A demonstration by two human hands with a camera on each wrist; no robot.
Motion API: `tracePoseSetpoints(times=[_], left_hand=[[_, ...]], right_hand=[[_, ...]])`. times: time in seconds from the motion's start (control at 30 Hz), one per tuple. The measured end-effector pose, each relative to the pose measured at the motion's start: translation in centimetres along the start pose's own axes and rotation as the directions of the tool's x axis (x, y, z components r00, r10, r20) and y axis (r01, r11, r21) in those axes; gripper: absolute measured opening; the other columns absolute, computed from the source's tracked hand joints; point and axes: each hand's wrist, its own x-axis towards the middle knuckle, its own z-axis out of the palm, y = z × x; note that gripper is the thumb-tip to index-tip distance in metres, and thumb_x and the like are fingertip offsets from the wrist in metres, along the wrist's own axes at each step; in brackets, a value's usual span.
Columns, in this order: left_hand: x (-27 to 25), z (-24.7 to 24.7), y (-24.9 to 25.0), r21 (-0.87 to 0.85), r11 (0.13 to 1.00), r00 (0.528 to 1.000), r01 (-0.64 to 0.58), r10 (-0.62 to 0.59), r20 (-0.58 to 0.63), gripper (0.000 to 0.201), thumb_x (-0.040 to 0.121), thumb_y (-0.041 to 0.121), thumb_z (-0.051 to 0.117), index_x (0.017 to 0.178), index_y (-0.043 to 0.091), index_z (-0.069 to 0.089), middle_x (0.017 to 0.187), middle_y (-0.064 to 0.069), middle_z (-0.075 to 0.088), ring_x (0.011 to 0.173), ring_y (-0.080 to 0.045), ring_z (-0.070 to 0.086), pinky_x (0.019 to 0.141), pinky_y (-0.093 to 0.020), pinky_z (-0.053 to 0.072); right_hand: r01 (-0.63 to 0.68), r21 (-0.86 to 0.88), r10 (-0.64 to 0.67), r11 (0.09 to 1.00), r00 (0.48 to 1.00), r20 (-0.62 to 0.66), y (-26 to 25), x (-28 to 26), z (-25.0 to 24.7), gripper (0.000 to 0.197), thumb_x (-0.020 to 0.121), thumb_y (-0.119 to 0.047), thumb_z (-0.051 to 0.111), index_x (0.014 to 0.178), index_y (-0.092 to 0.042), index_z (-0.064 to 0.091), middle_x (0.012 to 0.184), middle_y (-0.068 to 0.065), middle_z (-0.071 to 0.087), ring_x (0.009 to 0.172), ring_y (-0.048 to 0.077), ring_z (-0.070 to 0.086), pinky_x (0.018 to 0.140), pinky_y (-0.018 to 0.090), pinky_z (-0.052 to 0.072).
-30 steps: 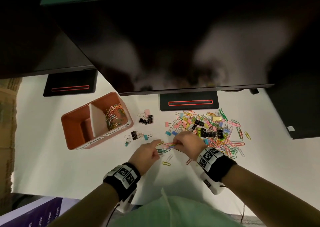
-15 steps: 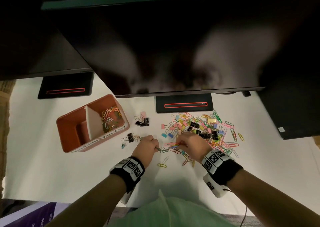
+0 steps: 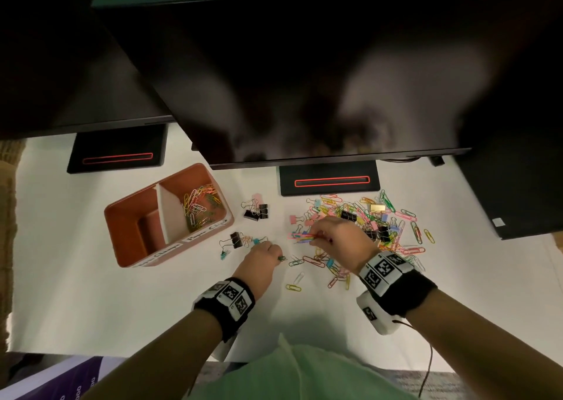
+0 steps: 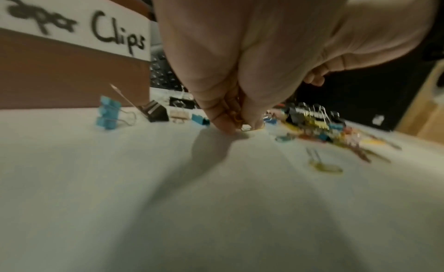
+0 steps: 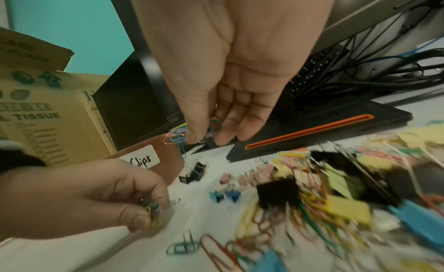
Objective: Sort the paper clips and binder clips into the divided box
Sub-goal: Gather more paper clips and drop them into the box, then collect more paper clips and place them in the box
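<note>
Left hand point(image 3: 261, 255) shifted left; divided box point(image 3: 128, 216) holds paper clips point(image 3: 199, 206).

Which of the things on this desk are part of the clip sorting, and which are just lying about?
Part of the job:
- divided box
- loose pile of clips
- paper clips in the right hand
- paper clips in the left hand
- binder clips beside the box

Just lying about:
- monitors
- monitor stands
- cardboard carton
- cables
</note>
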Motion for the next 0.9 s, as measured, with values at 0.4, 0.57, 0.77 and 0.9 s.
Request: tracePoseSetpoints(times=[0.4, 0.57, 0.77, 0.9], left_hand=[[-5.3, -14.5, -7.8, -0.379, 0.913, 0.822, 0.152, -0.330, -0.464, 0.012, 0.083, 0.007, 0.065, 0.094, 0.009, 0.066, 0.088, -0.003, 0.066, 0.078, -0.011, 0.060, 0.078, -0.013, 0.045], [-3.9, -15.1, -9.2, -0.313, 0.916, 0.878, 0.250, -0.350, -0.326, 0.035, 0.080, 0.015, 0.069, 0.114, 0.010, 0.061, 0.110, -0.005, 0.066, 0.098, -0.015, 0.060, 0.092, -0.028, 0.047], [-5.0, -13.7, -6.1, -0.301, 0.951, 0.908, -0.074, -0.061, -0.415, 0.025, 0.085, 0.019, 0.064, 0.109, 0.020, 0.063, 0.102, 0.007, 0.060, 0.089, -0.001, 0.057, 0.082, -0.011, 0.045], [-4.6, -9.7, -2.9, -0.262, 0.952, 0.984, -0.159, 0.130, -0.125, 0.041, 0.083, 0.029, 0.065, 0.122, 0.027, 0.052, 0.113, 0.006, 0.054, 0.092, -0.003, 0.053, 0.077, -0.013, 0.042]], right_hand=[[0.162, 0.059, -0.155, 0.985, 0.981, -0.117, -12.9, 11.3, 0.4, 0.018, 0.085, -0.019, 0.064, 0.103, -0.014, 0.064, 0.098, 0.002, 0.062, 0.080, 0.010, 0.052, 0.076, 0.024, 0.044], [0.087, 0.087, -0.089, 0.992, 0.996, 0.015, -16.0, 14.4, 2.4, 0.043, 0.083, -0.023, 0.068, 0.123, -0.015, 0.055, 0.113, 0.008, 0.064, 0.100, 0.021, 0.060, 0.088, 0.027, 0.045], [0.149, 0.053, -0.142, 0.987, 0.983, -0.120, -10.7, 9.2, 0.8, 0.022, 0.088, -0.025, 0.061, 0.109, -0.018, 0.063, 0.102, -0.002, 0.061, 0.071, 0.007, 0.056, 0.077, 0.024, 0.048], [-0.021, -0.105, 0.022, 0.994, 1.000, 0.012, -4.0, 3.5, 0.0, 0.022, 0.091, -0.028, 0.055, 0.113, -0.023, 0.059, 0.098, -0.009, 0.053, 0.074, 0.002, 0.050, 0.078, 0.025, 0.051]])
